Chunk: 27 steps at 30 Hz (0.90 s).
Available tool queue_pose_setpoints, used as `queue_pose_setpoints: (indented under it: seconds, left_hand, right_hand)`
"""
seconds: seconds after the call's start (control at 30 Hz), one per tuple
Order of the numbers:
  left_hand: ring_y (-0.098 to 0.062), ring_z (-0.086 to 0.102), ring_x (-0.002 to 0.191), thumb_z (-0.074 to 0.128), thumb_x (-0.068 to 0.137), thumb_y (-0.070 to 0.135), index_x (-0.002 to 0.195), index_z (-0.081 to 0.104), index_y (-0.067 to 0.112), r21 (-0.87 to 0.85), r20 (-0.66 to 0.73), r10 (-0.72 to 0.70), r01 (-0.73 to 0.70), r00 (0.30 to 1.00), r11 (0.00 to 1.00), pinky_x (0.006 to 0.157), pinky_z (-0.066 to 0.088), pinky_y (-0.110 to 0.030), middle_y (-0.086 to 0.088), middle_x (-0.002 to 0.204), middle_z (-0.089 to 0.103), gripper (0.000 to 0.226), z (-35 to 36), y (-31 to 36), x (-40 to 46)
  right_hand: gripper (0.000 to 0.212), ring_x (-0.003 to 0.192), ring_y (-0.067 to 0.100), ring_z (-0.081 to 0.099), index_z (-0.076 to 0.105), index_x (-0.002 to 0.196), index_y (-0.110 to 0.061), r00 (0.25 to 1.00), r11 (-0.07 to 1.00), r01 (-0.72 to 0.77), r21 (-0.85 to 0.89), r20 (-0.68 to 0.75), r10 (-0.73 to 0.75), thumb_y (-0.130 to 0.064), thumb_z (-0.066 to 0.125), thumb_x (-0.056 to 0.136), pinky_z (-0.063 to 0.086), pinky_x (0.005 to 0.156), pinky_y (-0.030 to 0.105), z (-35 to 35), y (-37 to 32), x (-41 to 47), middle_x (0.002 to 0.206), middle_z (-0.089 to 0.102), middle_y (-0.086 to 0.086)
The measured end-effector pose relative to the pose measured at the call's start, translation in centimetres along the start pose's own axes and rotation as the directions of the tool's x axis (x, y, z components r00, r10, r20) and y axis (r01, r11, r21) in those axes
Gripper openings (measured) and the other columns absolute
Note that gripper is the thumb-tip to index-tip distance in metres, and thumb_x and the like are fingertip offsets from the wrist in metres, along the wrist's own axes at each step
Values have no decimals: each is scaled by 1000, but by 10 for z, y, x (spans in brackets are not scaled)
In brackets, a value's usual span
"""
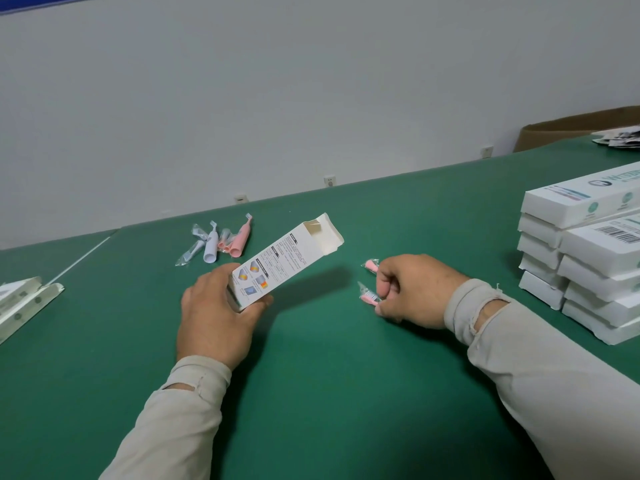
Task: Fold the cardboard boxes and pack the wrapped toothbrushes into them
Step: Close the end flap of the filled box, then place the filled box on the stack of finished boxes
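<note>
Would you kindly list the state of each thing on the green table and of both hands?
Printed box: erected, far end open, flaps up, raised at a tilt.
Left hand: grips the box's near end.
Right hand: pinches pink wrapped brush heads.
Loose wrapped toothbrush parts: lying unpacked.
White box stacks: closed, piled at right.
Flat boxes: unfolded, at left edge.

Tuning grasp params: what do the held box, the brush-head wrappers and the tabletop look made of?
Box in the left hand: thin white paperboard, matte, printed; brown uncoated inside shows at the open flap. Wrappers in the right hand: clear plastic film, glossy and crinkled, over pink heads. Tabletop: green matte mat, probably rubber or PVC; uniform, no glare.
</note>
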State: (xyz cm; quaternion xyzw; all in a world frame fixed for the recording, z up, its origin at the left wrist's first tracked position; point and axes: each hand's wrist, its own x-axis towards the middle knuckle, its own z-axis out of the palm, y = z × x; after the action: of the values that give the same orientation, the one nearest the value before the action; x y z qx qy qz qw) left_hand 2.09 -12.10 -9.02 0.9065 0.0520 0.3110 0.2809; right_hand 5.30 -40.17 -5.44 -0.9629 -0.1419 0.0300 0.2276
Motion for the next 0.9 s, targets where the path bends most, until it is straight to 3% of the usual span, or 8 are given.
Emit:
queue_pose_setpoints:
  seconds: [0.17, 0.23, 0.3, 0.4, 0.53, 0.63, 0.77, 0.9]
  left_hand:
    - [-27, 49, 106, 84, 75, 32, 114, 61, 31, -14, 7, -10, 10, 1000, 1000, 86, 35, -31, 7, 102, 58, 45, -1, 0, 0]
    - [-26, 49, 104, 84, 75, 32, 113, 61, 32, -20, 6, -7, 7, 1000, 1000, 86, 36, -32, 8, 100, 58, 44, -1, 1, -1]
    - [-25, 47, 104, 83, 75, 32, 111, 59, 35, -27, -2, -9, 9, 1000, 1000, 85, 36, -32, 10, 99, 56, 44, -1, 2, -1]
    - [-25, 47, 104, 83, 75, 32, 105, 52, 44, -39, -5, -11, 11, 1000, 999, 84, 36, -33, 11, 97, 54, 45, -2, 3, -1]
    - [-25, 47, 104, 83, 75, 31, 107, 54, 41, -40, 5, -9, 9, 1000, 999, 85, 38, -33, 11, 97, 55, 43, -1, 3, -2]
    - [-24, 46, 104, 83, 76, 31, 109, 57, 39, -28, 12, -1, 1, 1000, 1000, 85, 36, -32, 12, 98, 55, 43, -1, 3, -2]
    - [-20, 44, 104, 83, 76, 32, 107, 51, 47, -22, 45, 40, -39, 998, 999, 86, 31, -28, 14, 101, 54, 47, -1, 3, -3]
    - [-18, 45, 105, 83, 74, 32, 112, 57, 41, -4, 67, 66, -66, 996, 998, 87, 30, -26, 15, 102, 55, 47, 2, 4, -4]
  right_hand:
    - [24, 89, 23, 64, 61, 92, -25, 998, 977, 37, -211, 49, -27, -49, 61, 90, 54, 82, 36, 11, -19, -2, 96, 58, -18]
    - [31, 88, 25, 65, 64, 87, -22, 999, 955, 39, -294, 22, -34, -51, 53, 94, 54, 78, 35, 11, -23, -2, 94, 51, -16]
    - [32, 88, 24, 65, 61, 79, -23, 999, 960, 35, -277, -24, -44, -51, 53, 94, 54, 75, 34, 11, -24, -2, 91, 64, -9]
    - [29, 78, 23, 65, 55, 74, -22, 982, 997, 37, 61, -185, -25, -47, 60, 89, 55, 73, 34, 11, -19, 0, 78, 67, -5]
    - [19, 65, 13, 62, 50, 96, -30, 906, 861, 184, 474, -422, 39, -27, 66, 87, 51, 70, 31, 11, -15, 3, 68, 65, -1]
    - [33, 62, 8, 61, 46, 115, -36, 868, 780, 295, 552, -496, 23, -21, 62, 92, 48, 67, 25, 11, -15, 5, 67, 65, -5]
    - [31, 59, 8, 64, 54, 105, -34, 834, 575, 439, 690, -552, 25, -7, 62, 93, 51, 59, 29, 9, -24, 0, 64, 63, -12]
    - [26, 78, 20, 70, 53, 99, -34, 786, 489, 504, 712, -613, 82, -17, 65, 84, 58, 73, 41, 5, -33, -4, 84, 76, -7]
